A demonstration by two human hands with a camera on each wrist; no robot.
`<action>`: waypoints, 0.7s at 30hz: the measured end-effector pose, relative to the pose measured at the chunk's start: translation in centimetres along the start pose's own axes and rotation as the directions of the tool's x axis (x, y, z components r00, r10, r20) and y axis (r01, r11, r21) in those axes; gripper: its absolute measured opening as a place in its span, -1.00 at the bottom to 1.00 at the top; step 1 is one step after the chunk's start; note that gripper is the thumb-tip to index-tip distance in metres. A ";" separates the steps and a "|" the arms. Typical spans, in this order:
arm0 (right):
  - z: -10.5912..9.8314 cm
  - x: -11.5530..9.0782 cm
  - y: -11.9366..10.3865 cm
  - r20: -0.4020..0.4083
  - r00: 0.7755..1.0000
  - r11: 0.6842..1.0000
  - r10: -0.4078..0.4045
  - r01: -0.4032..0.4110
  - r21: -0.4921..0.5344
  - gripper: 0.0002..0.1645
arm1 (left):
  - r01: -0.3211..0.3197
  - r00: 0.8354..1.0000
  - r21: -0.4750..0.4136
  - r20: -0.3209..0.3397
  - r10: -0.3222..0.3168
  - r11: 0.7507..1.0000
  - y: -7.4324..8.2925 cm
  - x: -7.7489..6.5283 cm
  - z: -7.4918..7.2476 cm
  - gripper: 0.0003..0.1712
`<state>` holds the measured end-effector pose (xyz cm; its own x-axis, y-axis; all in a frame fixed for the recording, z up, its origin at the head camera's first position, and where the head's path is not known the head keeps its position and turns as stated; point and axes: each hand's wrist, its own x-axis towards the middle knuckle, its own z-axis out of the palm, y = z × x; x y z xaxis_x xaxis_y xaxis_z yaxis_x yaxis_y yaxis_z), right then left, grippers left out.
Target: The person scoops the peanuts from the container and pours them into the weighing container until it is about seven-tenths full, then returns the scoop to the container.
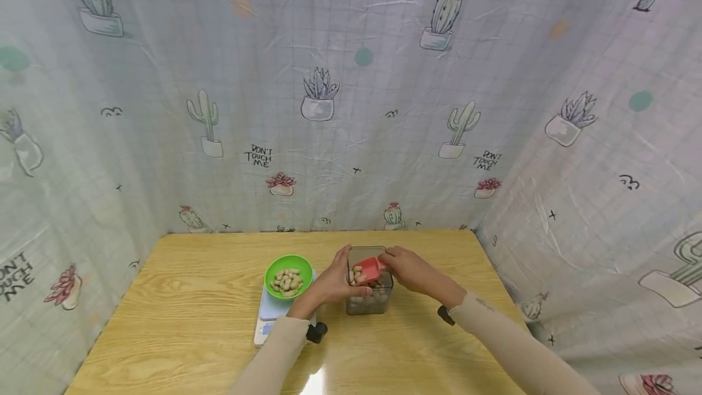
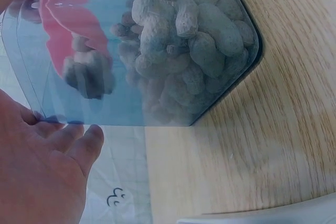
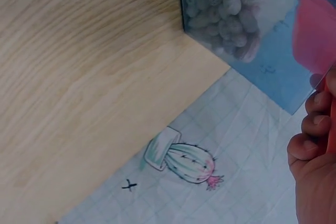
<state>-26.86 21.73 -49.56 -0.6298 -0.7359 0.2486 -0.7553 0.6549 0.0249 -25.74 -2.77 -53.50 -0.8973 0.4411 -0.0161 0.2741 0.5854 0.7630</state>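
A clear plastic container [image 1: 368, 308] stands on the table, partly filled with peanuts in their shells [image 2: 210, 40]. My left hand [image 1: 334, 280] grips its left side, thumb across the front and fingers toward the back. From the right, my right hand [image 1: 408, 268] holds the handle of a red scoop [image 1: 370, 268]. The scoop's head is inside the upper part of the container, tilted, with some peanuts at its lip; the left wrist view shows these through the wall. In the right wrist view, curled fingers [image 3: 316, 124] wrap the red handle.
Left of the container, a green bowl [image 1: 301, 262] with peanuts [image 1: 286, 282] sits on a white kitchen scale [image 1: 273, 311]. The wooden table [image 1: 192, 309] meets a cactus-print curtain [image 1: 356, 139] at the back and sides.
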 end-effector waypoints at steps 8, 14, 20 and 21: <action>0.5 -0.9 0.4 0.016 0.996 0.990 0.092 -0.093 0.103 -0.76 | 0.016 1.000 0.002 -0.001 -0.016 1.000 0.1 0.0 0.0 0.42; 1.2 -1.4 0.5 -0.061 0.995 0.991 0.082 -0.074 0.111 -0.74 | 0.022 1.000 0.012 0.007 -0.022 1.000 0.0 0.0 0.0 0.42; 1.1 -0.7 0.1 -0.051 0.992 0.990 0.112 -0.108 0.087 -0.77 | 0.018 1.000 0.007 0.006 -0.018 1.000 0.0 -0.1 0.0 0.44; 1.0 -0.5 -0.1 -0.042 0.992 0.990 0.116 -0.113 0.081 -0.77 | 0.017 1.000 0.007 0.009 -0.017 1.000 0.0 -0.1 0.1 0.44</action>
<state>-26.68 21.87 -50.68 -0.7051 -0.6469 0.2903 -0.6918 0.7174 -0.0816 -25.67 -2.75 -53.56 -0.8987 0.4371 -0.0351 0.2610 0.5975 0.7582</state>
